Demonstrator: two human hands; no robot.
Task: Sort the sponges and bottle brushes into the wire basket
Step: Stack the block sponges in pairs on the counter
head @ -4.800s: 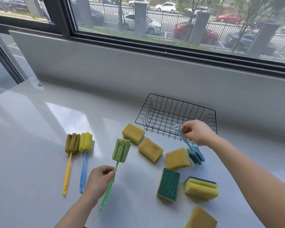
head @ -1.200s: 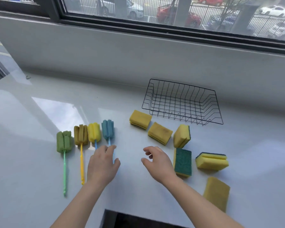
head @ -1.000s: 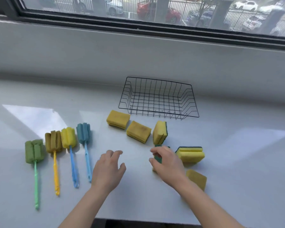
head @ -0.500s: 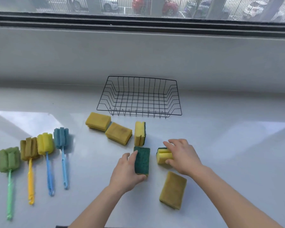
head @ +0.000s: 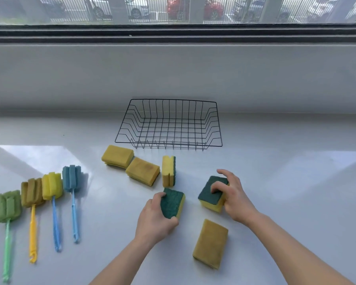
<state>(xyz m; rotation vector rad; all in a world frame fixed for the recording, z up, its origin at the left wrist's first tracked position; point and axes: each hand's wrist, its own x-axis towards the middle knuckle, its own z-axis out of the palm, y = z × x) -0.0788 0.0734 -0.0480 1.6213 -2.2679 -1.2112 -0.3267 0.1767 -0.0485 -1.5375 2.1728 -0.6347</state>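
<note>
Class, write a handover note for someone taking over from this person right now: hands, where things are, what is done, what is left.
Left hand grips the middle sponge, green side up.
Right hand grips the right sponge, green side up.
Flat sponges lie as a pair before the basket; the edge sponge stands beside them; the near sponge lies flat.
Four brushes lie in a row at left.
Done: nothing is in the basket.
Left: six sponges, four brushes.

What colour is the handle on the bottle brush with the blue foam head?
Light blue; the bottle brush shows best in the head view.
</note>
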